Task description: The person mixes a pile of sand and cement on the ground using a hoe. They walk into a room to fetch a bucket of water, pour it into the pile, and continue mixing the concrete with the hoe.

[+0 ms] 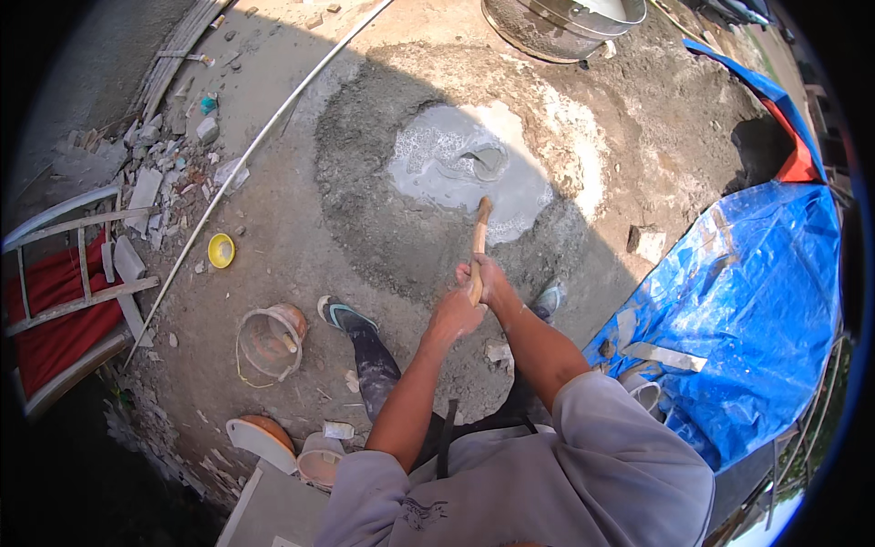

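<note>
Both of my hands grip a wooden tool handle (480,229) in front of me. My left hand (456,314) holds its near end, and my right hand (484,277) is wrapped around it a little farther forward. The handle reaches over a pool of grey, bubbly wet cement mix (431,154); a part of the tool's head (487,164) seems to show in the liquid, and the rest is hidden. A wide ring of damp grey sand or mortar (369,232) surrounds the pool.
A metal drum (547,31) stands beyond the ring. Right lies a blue tarp (759,294), with a broken block (646,243) beside it. Left are a bucket (263,342), a yellow bowl (221,251), a long pale pole (256,147) and rubble (147,184). My sandalled feet stand at the ring's near side.
</note>
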{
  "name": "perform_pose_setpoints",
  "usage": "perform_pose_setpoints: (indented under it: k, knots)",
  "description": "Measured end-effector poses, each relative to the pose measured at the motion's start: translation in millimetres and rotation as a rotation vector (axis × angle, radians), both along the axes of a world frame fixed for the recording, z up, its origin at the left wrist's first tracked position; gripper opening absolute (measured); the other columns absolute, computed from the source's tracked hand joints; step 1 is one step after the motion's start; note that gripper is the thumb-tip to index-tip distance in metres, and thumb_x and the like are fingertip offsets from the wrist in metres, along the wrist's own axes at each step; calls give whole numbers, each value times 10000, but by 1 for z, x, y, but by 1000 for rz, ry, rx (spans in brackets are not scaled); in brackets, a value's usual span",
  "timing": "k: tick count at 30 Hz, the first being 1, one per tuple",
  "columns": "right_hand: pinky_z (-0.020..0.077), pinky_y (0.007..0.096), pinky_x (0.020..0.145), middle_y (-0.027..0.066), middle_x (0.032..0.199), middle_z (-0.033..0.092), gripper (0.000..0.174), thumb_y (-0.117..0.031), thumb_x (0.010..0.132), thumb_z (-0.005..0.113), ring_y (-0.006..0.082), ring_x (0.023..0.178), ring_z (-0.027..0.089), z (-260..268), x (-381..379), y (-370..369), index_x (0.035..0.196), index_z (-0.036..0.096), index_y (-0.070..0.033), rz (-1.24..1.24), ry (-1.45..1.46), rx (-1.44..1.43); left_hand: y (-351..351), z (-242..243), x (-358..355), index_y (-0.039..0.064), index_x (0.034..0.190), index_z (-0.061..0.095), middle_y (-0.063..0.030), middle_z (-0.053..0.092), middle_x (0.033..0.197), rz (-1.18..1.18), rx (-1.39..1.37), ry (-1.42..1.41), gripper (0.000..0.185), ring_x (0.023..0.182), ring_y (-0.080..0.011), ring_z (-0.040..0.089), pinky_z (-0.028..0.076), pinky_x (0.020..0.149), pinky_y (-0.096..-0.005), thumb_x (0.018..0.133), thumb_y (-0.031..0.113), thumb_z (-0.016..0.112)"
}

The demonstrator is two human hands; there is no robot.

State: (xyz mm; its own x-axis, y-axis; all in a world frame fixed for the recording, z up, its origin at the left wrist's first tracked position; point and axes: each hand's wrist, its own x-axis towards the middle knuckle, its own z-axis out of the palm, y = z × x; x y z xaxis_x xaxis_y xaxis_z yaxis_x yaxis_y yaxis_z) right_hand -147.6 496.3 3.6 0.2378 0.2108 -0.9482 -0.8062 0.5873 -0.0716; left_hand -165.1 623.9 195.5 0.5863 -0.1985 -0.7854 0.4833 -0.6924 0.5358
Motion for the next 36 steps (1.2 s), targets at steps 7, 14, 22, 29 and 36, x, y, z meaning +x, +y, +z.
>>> perform_pose_setpoints:
  k: [7, 14, 22, 29, 36]
  knots:
    - [498, 323, 476, 88, 750, 557, 252, -243, 935, 535, 199, 588, 567, -64, -14, 9, 1023, 503, -8, -22, -93, 1, 14, -45, -38, 0, 1275, 473, -230, 660, 1060, -216, 190, 126, 536, 988, -380, 652, 517, 856, -462, 847, 277, 638]
    - [453, 314, 385, 81, 652, 511, 146, -70, 831, 576, 181, 454, 514, -12, -39, 63, 915, 470, -15, 391, -199, -572, 44, -65, -122, 2, 1155, 544, -228, 676, 971, 5, 171, 195, 445, 925, -391, 662, 520, 812, -482, 810, 254, 669]
    - [474, 332, 377, 104, 673, 524, 308, -11, 801, 598, 192, 463, 556, 27, 12, 59, 1019, 380, 4, 446, -322, -618, 16, -95, -127, -24, 1093, 570, -251, 667, 904, 425, 37, 73, 414, 884, -434, 646, 505, 777, -494, 787, 238, 662]
    - [476, 352, 380, 133, 721, 565, 348, -42, 800, 635, 218, 487, 595, -41, -18, 64, 1036, 382, -6, 794, -285, -785, -4, -96, -134, -26, 966, 621, -160, 647, 722, 755, -78, 304, 375, 672, -286, 642, 482, 644, -410, 774, 279, 725]
    - [497, 393, 427, 189, 774, 610, 351, -97, 811, 638, 274, 525, 635, -36, -79, 73, 1044, 398, 7, 972, -262, -827, 5, -86, -197, -28, 943, 628, -121, 625, 690, 831, -86, 364, 347, 612, -212, 605, 467, 596, -382, 743, 236, 733]
